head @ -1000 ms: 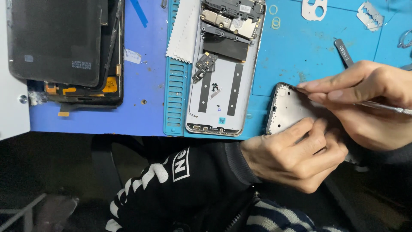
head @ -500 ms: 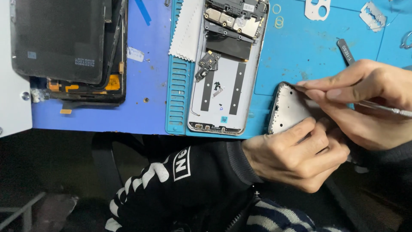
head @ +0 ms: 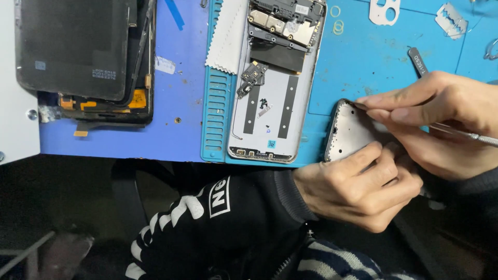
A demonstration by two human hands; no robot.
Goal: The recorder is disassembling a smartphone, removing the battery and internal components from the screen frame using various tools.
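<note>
Frame position is nearly unchanged over the last second: the silver phone frame lies at the near edge of the blue mat on the table, as before, tilted slightly with its upper corner away from the person. Left hand stays closed on the lower part of the frame, thumb laid across its face and fingers curled beneath, pinning it in place. Right hand keeps a pinch grip on a thin metal tool, whose tip remains at the frame's upper right corner; only the view has shifted a little, not the contact point. This indicates sustained work at one spot on the rim, with no release or regrip.

Opened phone chassis rests to the left on the same mat, circuit boards exposed at its top, a white wipe beside it. Further left, a dark display assembly lies on the purple mat. A razor blade and small rings sit well apart at the far edge.
</note>
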